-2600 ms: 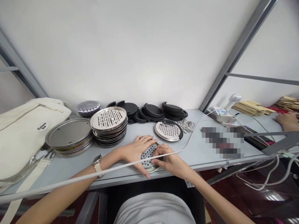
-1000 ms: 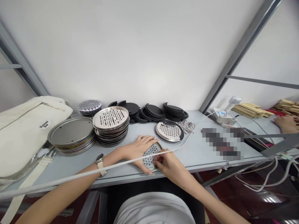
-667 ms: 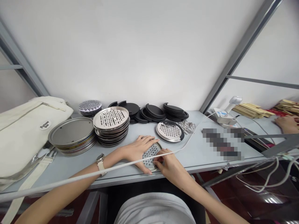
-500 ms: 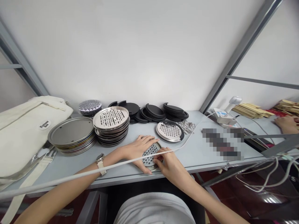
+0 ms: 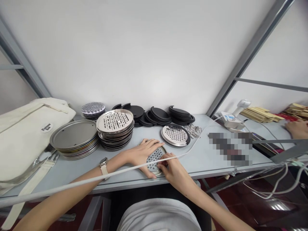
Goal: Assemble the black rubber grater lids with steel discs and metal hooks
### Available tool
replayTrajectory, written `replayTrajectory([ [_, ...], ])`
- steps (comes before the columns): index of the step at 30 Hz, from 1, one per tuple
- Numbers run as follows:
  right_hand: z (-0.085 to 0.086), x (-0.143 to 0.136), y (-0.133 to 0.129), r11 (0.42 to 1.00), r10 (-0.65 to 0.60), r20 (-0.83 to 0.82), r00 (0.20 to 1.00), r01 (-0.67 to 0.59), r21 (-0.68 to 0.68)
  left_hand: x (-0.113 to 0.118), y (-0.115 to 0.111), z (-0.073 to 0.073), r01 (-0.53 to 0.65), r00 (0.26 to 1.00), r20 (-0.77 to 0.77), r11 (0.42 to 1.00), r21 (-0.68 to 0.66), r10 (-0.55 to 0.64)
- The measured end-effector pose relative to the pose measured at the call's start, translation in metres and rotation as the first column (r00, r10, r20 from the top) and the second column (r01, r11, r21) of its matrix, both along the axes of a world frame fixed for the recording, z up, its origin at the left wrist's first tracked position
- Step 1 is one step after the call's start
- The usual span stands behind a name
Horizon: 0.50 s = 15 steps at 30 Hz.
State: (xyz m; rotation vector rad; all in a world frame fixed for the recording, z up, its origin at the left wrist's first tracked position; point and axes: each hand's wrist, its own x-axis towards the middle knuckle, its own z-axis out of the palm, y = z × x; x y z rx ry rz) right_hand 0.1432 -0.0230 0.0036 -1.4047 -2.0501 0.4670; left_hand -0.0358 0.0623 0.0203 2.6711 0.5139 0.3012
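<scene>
Grater (image 5: 156, 154) flat on counter (image 5: 201, 160), near front edge. Left hand (image 5: 141, 156) spread over its left side, fingers apart. Right hand (image 5: 172, 166) curled at its right rim; can't tell if that grip is closed. Disc stack (image 5: 115, 121) behind left, black discs (image 5: 158, 115) by wall (image 5: 144, 54).

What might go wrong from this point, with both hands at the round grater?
Fingers may get scratched: the left grip spreads over the round grater and the right grip bends in at its holes, though which way any sharp edges face is unclear.
The white cord crosses in front of the hands in this view, so it might snag a moving arm.
The stack of graters looks uneven; a knock from the left arm could tip it.
</scene>
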Motion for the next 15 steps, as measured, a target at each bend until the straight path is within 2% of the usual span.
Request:
replayTrajectory([
  [15,-0.0058,0.0012,0.0022,1.000,0.004,-0.023,1.000,-0.004,-0.017,0.0007,-0.0011,0.0016,-0.002,1.000,-0.007,1.000,0.023,0.002],
])
